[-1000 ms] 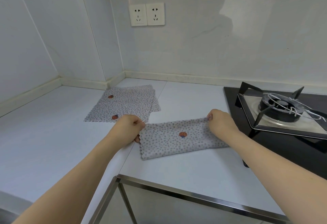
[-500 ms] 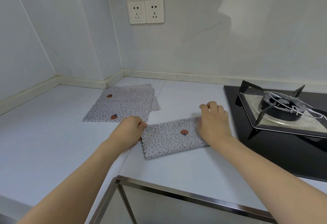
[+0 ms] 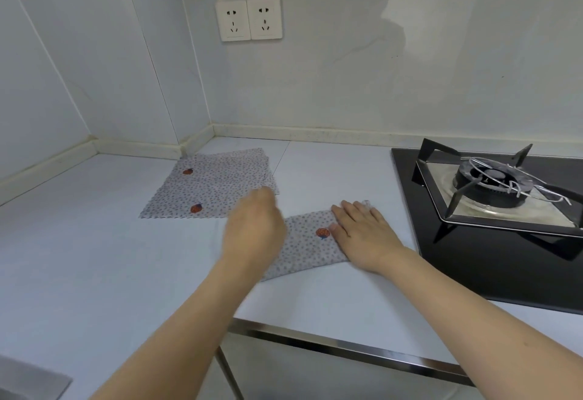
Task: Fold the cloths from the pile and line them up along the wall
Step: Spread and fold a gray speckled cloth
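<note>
The left hand (image 3: 254, 232) is motion-blurred over the folded cloth (image 3: 307, 246), hiding its left end; whether it grips anything cannot be told. The right hand (image 3: 362, 235) presses flat, fingers straight, on the cloth's end nearest the stove (image 3: 492, 197). The pile (image 3: 209, 186) lies beyond the folded cloth, toward the corner.

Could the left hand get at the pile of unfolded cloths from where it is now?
Probably yes: the left hand hangs blurred right at the near edge of the cloth pile, with nothing between them.
</note>
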A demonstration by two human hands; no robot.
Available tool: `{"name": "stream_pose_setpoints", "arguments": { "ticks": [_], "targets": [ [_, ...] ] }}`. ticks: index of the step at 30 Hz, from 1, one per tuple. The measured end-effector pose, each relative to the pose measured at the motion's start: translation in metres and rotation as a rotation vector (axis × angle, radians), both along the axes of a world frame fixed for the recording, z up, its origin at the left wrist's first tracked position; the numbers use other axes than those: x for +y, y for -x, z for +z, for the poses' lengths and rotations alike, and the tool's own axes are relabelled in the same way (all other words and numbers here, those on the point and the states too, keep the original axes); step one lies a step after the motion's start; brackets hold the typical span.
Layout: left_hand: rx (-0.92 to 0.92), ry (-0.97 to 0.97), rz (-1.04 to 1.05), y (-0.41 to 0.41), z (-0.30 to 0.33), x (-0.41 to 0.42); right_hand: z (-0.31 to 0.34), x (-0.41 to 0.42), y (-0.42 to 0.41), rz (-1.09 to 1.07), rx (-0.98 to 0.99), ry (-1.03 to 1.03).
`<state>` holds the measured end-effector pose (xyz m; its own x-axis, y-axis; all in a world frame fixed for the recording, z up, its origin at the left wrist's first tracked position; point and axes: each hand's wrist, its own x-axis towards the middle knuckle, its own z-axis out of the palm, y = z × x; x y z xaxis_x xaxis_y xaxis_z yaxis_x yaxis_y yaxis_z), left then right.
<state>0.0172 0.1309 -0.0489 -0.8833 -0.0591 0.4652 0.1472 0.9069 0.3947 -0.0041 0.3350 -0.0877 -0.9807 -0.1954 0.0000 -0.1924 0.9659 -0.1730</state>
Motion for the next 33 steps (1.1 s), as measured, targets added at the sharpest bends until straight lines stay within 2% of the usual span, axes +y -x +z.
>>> {"name": "stream_pose_setpoints", "arguments": {
  "ticks": [2,3,5,8,14,19,22,24,25,28,30,33],
  "targets": [
    [-0.110,-0.018,-0.215,-0.005,-0.014,0.029,0.001,0.001,0.000,-0.003,-0.021,-0.016],
    [-0.167,0.077,-0.284,-0.006,-0.025,0.038,0.001,0.002,0.000,-0.005,-0.034,-0.019],
    [-0.296,0.271,-0.302,-0.003,-0.045,0.040,0.000,0.004,0.000,-0.005,-0.054,-0.021],
    [-0.387,0.321,-0.262,0.003,-0.054,0.031,-0.001,0.006,0.002,0.005,-0.070,-0.026],
    [-0.460,0.276,-0.230,0.006,-0.048,-0.010,-0.002,0.010,0.008,0.030,-0.069,-0.037],
    [-0.398,0.188,-0.295,0.002,-0.044,-0.030,0.006,0.016,0.010,0.090,-0.056,-0.092],
    [-0.376,0.036,-0.364,-0.005,-0.036,-0.050,0.011,0.002,-0.011,0.071,0.294,-0.087],
    [-0.356,-0.006,-0.378,-0.008,-0.030,-0.066,0.013,-0.021,-0.040,0.176,0.505,0.050],
    [-0.355,0.020,-0.359,-0.011,-0.028,-0.071,0.011,-0.035,-0.056,0.260,0.542,0.134],
    [-0.377,0.086,-0.333,-0.023,-0.021,-0.076,0.006,-0.070,-0.094,0.395,0.404,0.193],
    [-0.401,0.066,-0.320,-0.033,-0.015,-0.077,0.004,-0.082,-0.106,0.372,0.328,0.113],
    [-0.445,-0.042,-0.281,-0.049,-0.008,-0.082,0.003,-0.083,-0.116,0.334,0.337,0.032]
  ]
}}
